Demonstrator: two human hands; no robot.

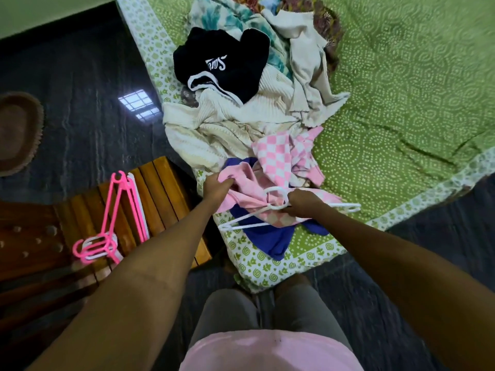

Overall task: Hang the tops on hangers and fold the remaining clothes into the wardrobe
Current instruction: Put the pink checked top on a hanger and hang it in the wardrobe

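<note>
While the person is standing at the corner of the bed [417,108], both arms are reaching down to the near end of the clothes heap.

- Left hand [215,187] — fingers are curling tightly round a bunched edge of the pink top [247,188] and gripping it at the bed's near edge.
- Right hand [302,203] — fingers are closing round the neck of the white hanger [241,222], just below its hook; the hanger's bar is lying across the pink top, one arm pointing toward the left, the other toward the right.
- Pink top — is lying crumpled on a blue garment [267,236], touching the pink-and-white checked garment [281,153] beyond it.
- Remaining heap — a cream knit [222,124], a black top with white lettering [222,62] and a floral cloth [222,20] are lying piled farther along the green bedspread.
- Spare hangers [112,223] — pink and white ones are resting in a bunch on the wooden slatted bench [166,188], to the left of the bed.
- A brown mat [16,132] is lying on the dark floor [80,103].
</note>
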